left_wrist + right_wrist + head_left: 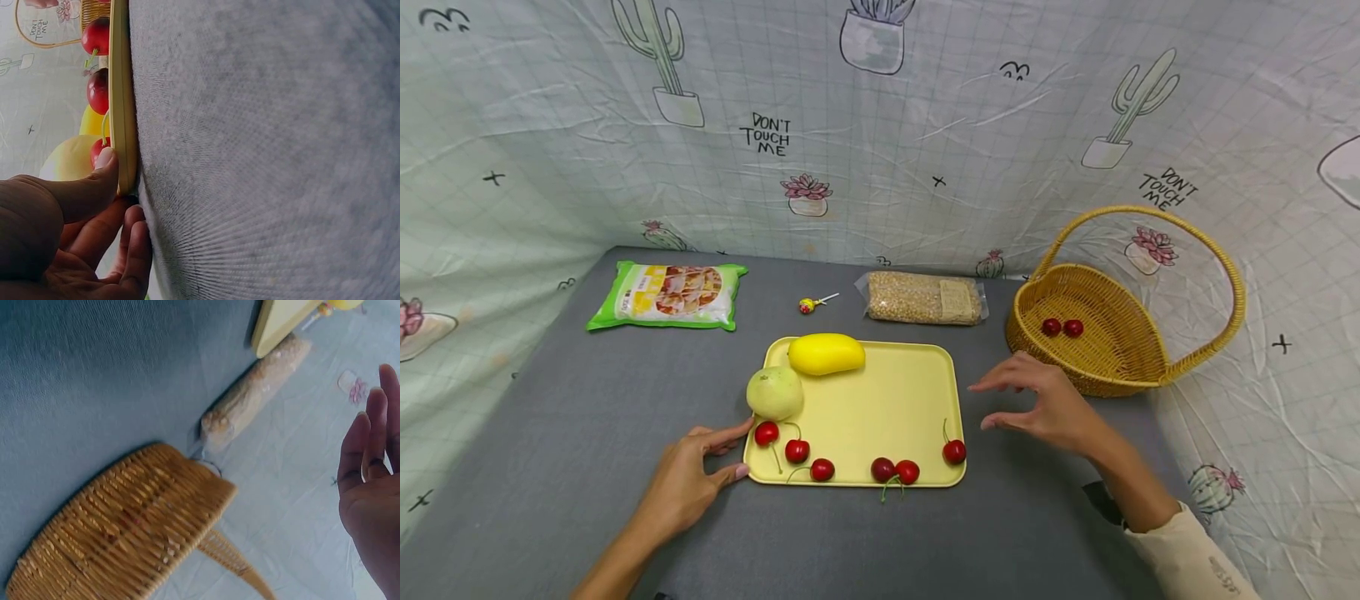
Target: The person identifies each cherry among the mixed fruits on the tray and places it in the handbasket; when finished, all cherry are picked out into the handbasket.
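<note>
A yellow tray (880, 408) holds a yellow mango (826, 354), a pale round fruit (775, 393) and several cherries (797, 451) along its near side. My left hand (681, 483) grips the tray's near left corner; in the left wrist view the thumb of the left hand (81, 219) lies on the tray's rim (123, 94). My right hand (1048, 408) hovers between the tray and a wicker basket (1090, 383), thumb and fingers apart, holding nothing. Two cherries (1062, 327) lie in the basket. The right wrist view shows the right hand (375, 469) with its fingers extended, near the basket (125, 531).
Behind the tray lie a green and white packet (673, 296), a lollipop (807, 306) and a clear bag of grains (921, 297). The basket's tall handle (1238, 292) arches up on the right. A patterned cloth (880, 125) hangs behind the grey table (587, 400).
</note>
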Demonstrator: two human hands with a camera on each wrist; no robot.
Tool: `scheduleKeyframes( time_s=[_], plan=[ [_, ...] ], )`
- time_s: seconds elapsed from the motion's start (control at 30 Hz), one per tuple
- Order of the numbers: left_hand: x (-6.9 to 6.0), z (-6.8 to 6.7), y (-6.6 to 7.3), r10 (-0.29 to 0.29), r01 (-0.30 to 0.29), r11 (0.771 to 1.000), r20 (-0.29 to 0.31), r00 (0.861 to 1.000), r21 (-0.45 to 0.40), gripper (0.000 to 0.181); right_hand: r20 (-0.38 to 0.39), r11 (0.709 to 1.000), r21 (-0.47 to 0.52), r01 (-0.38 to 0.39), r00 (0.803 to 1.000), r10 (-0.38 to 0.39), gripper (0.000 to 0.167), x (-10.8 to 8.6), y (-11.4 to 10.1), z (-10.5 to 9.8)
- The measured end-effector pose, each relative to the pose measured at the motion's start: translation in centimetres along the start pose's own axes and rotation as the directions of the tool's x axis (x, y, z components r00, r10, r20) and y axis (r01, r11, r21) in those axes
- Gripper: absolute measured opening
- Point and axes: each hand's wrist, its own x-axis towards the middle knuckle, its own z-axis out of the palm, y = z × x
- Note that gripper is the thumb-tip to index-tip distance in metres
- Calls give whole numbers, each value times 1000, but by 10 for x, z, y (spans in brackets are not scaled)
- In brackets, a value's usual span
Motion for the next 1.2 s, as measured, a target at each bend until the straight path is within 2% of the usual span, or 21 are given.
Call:
scheduleKeyframes(
  time_s=[0.27, 0.47, 0.7, 0.9, 1.2],
  plan=[
    [0, -1, 1, -4, 4, 1000, 4, 1000, 4, 64, 107, 998, 47, 39, 993, -44, 48, -2, -2, 18],
    [0, -1, 2, -3, 3, 1000, 1, 1000, 5, 64, 195, 999, 52, 1, 981, -11, 45, -5, -3, 31],
    [1, -1, 2, -6, 6, 1000, 4, 1000, -2, 64, 229, 1000, 19, 23, 973, -27, 44, -7, -2, 42],
    [0, -1, 1, -4, 4, 1000, 3, 1000, -3, 63, 273, 1000, -21, 4, 962, 2, 41, -6, -4, 49],
    [-1, 0, 0, -2, 2, 1000, 3, 1000, -2, 63, 300, 996, -85, 9, 954, 17, 37, -7, -3, 59]
  ],
)
